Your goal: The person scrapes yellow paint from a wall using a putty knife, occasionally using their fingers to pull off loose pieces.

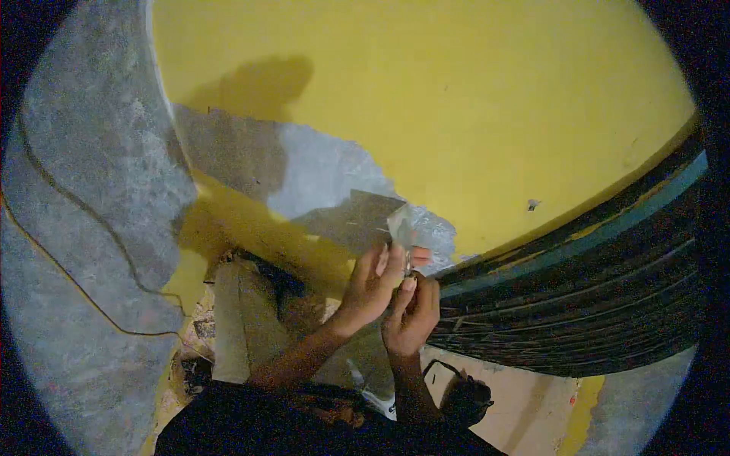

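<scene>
A thin, flat scraper-like blade (399, 218), pale and slightly shiny, points up in front of the wall. My left hand (371, 290) is closed around its lower part, thumb pressed on the near face and fingertips showing beyond the far side. Just below, my right hand (414, 313) pinches at the lower end, thumb and forefinger together; I cannot tell what sits between them. Behind the blade, a rough grey patch (323, 163) of bare surface cuts through the yellow wall paint (456, 99), with ragged edges. Shadows of my arms and the blade fall across the patch.
A dark ribbed stack with a teal strip (578, 304) borders the wall on the right. Left, a cable (80, 290) runs over the grey surface (91, 182). Below are a beige box-like piece (232, 323) and a black object with a strap (465, 399).
</scene>
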`<state>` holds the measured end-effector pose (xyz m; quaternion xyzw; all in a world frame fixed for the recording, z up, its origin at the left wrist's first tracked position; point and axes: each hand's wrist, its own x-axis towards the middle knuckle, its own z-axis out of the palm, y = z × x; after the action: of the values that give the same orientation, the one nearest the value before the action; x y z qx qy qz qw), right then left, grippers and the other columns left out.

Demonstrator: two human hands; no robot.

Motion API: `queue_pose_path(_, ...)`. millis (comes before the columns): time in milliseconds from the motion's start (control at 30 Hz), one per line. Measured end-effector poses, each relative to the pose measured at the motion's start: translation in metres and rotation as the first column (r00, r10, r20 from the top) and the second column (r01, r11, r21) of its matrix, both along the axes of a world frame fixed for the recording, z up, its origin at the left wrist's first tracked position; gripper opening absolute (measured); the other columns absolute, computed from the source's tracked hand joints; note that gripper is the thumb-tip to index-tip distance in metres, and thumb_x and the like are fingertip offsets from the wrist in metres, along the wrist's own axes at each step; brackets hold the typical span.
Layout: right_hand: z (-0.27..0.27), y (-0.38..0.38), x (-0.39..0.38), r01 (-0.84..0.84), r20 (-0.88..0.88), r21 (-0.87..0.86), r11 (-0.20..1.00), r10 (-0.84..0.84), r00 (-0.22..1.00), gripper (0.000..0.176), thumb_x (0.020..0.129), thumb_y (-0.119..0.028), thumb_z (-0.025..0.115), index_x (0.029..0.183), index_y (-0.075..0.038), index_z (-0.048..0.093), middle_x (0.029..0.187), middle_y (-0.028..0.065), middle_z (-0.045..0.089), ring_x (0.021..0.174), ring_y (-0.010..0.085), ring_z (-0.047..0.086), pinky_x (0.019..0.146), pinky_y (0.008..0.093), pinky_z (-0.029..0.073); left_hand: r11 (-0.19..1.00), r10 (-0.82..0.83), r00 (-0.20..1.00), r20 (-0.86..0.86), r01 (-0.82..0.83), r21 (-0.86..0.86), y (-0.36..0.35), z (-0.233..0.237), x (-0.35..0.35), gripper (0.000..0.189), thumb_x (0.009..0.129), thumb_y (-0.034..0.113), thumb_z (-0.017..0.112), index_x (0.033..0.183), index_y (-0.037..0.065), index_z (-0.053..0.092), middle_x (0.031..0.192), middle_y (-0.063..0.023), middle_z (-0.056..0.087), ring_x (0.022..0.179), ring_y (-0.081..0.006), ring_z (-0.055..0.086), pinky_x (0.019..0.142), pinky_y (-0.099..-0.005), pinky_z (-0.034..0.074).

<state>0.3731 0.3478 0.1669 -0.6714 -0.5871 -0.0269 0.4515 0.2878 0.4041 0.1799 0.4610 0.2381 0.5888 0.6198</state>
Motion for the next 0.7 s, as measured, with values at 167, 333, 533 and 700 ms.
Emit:
queue_pose_path(167,0.001,-0.006,0.006,-0.056,-0.067,-0.104,0.993,0.049,0.997,0.02,0.098,-0.017,0.054,0.102,0.002,0.058,0.076,0.0155,0.061,0.063,0.0183,0.058,0.057,0.0305,0.045,0.958,-0.095,0.981,-0.169,0.044,-0.283,0.007,0.009,0.009,0.041,0.103,0.037,0.046,0.108,-0.003,0.055,0.091,-0.0151,0.07,0.084,-0.019,0.068,0.077,-0.0299,0.052)
queue_pose_path(333,0.006,-0.007,-0.007,-0.099,-0.251,-0.117,0.988,0.067,0.966,0.022,0.098,-0.018,0.055,0.1,0.004,0.058,0.067,0.0084,0.059,0.058,0.0114,0.054,0.053,0.0273,0.043,0.911,-0.177,0.971,0.159,0.223,-0.346,0.014,-0.007,0.003,0.034,0.098,0.032,0.058,0.105,-0.001,0.061,0.089,-0.01,0.07,0.076,-0.014,0.066,0.068,-0.0273,0.053)
queue_pose_path(533,-0.002,-0.002,0.019,-0.225,-0.463,-0.161,0.961,0.128,0.877,0.029,0.101,-0.023,0.053,0.094,0.004,0.062,0.064,-0.0027,0.052,0.055,0.0036,0.043,0.048,0.0225,0.034,0.92,-0.004,0.981,0.194,0.08,-0.383,0.017,-0.01,0.023,0.032,0.095,0.029,0.063,0.102,-0.002,0.063,0.089,-0.0052,0.068,0.077,-0.0128,0.065,0.072,-0.0275,0.053)
queue_pose_path(700,0.0,-0.002,0.017,-0.212,-0.502,-0.146,0.966,0.112,0.858,0.03,0.101,-0.024,0.054,0.09,0.003,0.064,0.062,-0.0051,0.049,0.055,0.0024,0.041,0.048,0.0215,0.03,0.956,0.131,0.991,-0.031,-0.135,-0.26,0.02,-0.012,0.022,0.028,0.094,0.026,0.064,0.096,-0.003,0.065,0.086,-0.0053,0.068,0.077,-0.0122,0.064,0.066,-0.0294,0.056)
